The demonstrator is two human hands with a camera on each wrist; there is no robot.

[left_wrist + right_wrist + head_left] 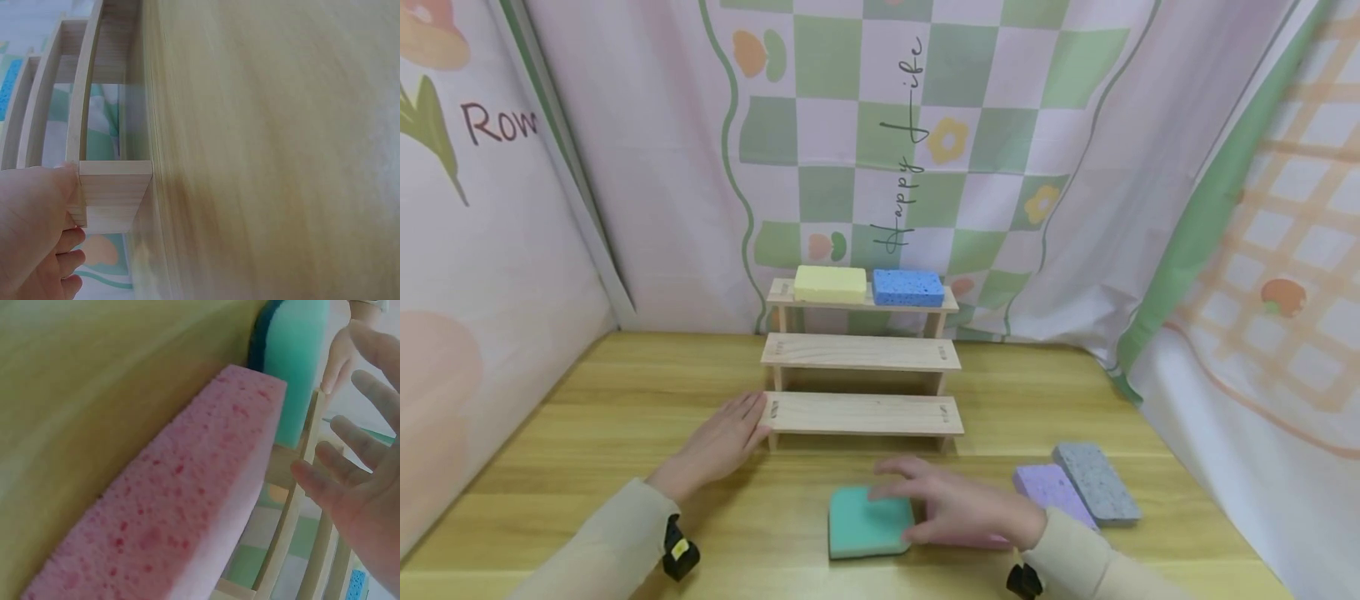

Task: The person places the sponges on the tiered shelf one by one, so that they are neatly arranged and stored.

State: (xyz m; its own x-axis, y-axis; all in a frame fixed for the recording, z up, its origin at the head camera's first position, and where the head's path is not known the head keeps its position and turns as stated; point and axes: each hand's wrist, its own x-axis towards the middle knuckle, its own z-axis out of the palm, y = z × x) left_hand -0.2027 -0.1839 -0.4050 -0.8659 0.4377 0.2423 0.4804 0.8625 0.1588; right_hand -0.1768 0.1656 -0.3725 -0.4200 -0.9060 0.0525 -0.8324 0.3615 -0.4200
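A three-step wooden shelf (861, 414) stands on the table. My left hand (722, 437) pinches the left end of its lowest board; in the left wrist view the thumb and curled fingers (69, 259) are around the board's end. My right hand (958, 504), fingers spread and holding nothing, hovers above a pink sponge (169, 481) and the right side of a teal sponge (865, 525). Much of the pink sponge is hidden under this hand in the head view. The teal sponge, with a dark underside, lies flat in front of the shelf.
On the top step sit a yellow sponge (830, 284) and a blue sponge (908, 287), side by side. A purple sponge (1054, 490) and a grey sponge (1096, 483) lie at the right of the wooden table (647, 367). Printed curtains (662, 167) enclose the back and sides.
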